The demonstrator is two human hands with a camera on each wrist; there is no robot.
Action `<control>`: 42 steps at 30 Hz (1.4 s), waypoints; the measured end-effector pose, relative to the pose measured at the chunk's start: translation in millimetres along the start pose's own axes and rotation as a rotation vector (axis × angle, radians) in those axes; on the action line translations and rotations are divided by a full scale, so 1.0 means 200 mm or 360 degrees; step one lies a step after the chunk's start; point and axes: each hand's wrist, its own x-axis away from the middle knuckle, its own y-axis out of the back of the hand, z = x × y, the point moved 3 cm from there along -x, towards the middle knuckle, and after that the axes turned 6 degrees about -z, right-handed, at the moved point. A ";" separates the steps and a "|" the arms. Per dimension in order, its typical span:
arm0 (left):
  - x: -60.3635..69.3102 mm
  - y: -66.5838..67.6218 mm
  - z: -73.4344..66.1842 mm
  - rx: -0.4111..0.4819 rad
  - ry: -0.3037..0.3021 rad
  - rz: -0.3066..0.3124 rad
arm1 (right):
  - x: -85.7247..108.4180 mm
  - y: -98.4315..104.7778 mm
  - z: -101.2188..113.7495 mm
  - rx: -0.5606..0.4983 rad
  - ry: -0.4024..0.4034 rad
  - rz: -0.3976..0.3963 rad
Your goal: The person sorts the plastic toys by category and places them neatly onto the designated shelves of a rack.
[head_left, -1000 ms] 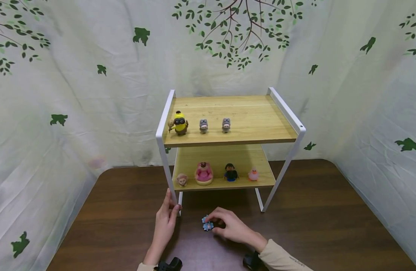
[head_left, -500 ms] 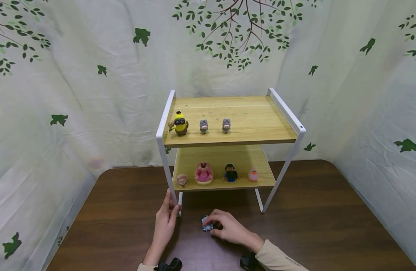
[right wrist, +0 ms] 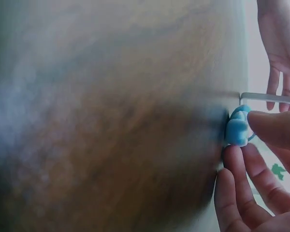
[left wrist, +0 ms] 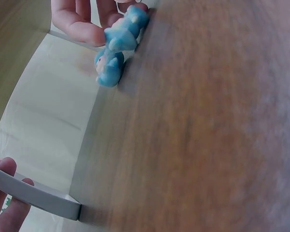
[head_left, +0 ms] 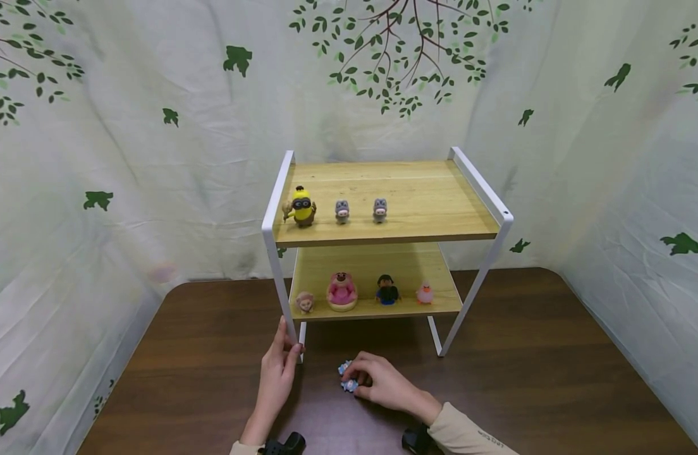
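Observation:
My right hand [head_left: 385, 382] pinches a small blue figurine [head_left: 349, 385] low over the table. A second blue figurine [head_left: 344, 366] sits right beside it, partly covered by my fingers. In the left wrist view the two blue figures [left wrist: 121, 38] look pressed close together, one reaching beyond my fingertips. The right wrist view has my thumb and fingers about a blue figurine [right wrist: 238, 129]. My left hand [head_left: 277, 373] holds the front left leg [head_left: 291, 332] of a two-tier shelf, thumb on one side and fingers on the other.
On the upper shelf board [head_left: 428, 202] stand a yellow figure [head_left: 301, 208] and two grey figurines [head_left: 341, 212]. The lower board bears a small pale figurine [head_left: 305, 302], a pink bear [head_left: 342, 292], a dark-haired figure [head_left: 387, 291] and a pink duck [head_left: 425, 292]. Leaf-printed cloth surrounds the table [head_left: 525, 379].
My right hand has shifted slightly left, and the blue figurines have turned and moved a little under its fingers. My left hand stays at the shelf leg.

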 end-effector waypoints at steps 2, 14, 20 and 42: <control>0.01 0.00 0.02 -0.0001 0.0012 0.0008 | 0.00 0.00 0.00 0.0014 0.0001 -0.0005; 0.00 0.00 0.02 0.0022 0.0021 0.0023 | 0.00 0.00 0.00 0.0046 0.0068 -0.0006; 0.00 0.00 0.02 0.0014 0.0030 0.0025 | 0.01 0.00 0.00 0.0017 0.0024 0.0014; 0.02 -0.01 0.04 -0.0010 0.0028 0.0003 | 0.05 0.12 0.05 -0.0256 -0.0051 -0.0144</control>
